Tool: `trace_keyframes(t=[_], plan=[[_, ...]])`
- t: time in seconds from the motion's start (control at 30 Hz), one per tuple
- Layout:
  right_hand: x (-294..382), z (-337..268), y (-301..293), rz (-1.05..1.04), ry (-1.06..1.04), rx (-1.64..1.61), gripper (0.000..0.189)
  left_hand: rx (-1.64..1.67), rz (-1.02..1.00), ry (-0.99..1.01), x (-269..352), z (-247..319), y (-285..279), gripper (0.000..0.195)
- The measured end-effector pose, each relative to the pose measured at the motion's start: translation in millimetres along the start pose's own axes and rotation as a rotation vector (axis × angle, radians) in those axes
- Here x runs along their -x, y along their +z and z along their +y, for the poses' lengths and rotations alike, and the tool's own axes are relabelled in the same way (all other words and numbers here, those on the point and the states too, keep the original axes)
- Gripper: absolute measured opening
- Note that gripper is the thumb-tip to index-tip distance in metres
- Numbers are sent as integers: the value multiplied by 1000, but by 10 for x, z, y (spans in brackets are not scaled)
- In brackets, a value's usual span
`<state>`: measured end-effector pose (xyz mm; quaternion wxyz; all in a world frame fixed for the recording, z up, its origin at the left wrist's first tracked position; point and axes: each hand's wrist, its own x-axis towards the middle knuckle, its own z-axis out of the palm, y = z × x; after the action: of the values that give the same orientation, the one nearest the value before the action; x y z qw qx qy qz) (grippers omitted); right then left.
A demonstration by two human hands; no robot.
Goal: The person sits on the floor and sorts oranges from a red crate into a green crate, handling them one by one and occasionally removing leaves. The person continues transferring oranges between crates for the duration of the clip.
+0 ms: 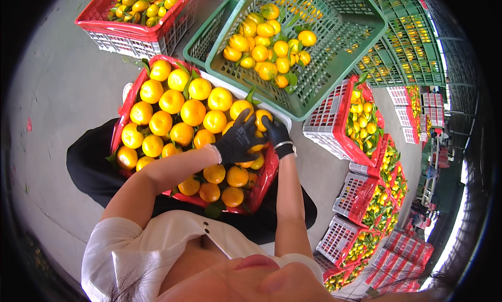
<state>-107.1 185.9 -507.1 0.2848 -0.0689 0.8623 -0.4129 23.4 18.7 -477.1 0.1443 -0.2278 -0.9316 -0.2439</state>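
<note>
A crate lined with red plastic (271, 172) lies before me, filled with rows of orange mandarins (193, 112), some with green leaves. My left hand (236, 139), in a black glove, is over the fruit near the crate's right side, its fingertips beside an upper-right mandarin (263, 119). Against that same mandarin's right side, my right hand (279, 135), also black-gloved, has its fingers curled. Whether the left fingers grip anything is hidden. Behind the crate, a tilted green plastic basket (298, 112) holds a heap of loose mandarins (268, 71) with leaves.
Another red-lined crate of mandarins (157, 31) stands at the upper left, beside a second green basket (196, 53). More red-lined crates (327, 121) form a row along the right. Green baskets of fruit (408, 47) are stacked at the upper right. Grey floor (51, 106) shows at left.
</note>
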Motion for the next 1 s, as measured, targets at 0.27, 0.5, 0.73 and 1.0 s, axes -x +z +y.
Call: trace_keyframes(t=[0.27,0.5,0.73,1.0], plan=[[69,-1177,-112,42,-123,1236,66,-44,-140,-77,-142,-94,-10,59],[-1829,-1155,-914,300,-6,646,82,-204,-362,28,-404,107,-70,70],[-1387,-968,-729,229,-130,-196,58,-177,-482,-103,-494,-65,-21,60],[484,-343,-752,227,-546,343,76,-305,-394,-123,-545,-94,-62,68]])
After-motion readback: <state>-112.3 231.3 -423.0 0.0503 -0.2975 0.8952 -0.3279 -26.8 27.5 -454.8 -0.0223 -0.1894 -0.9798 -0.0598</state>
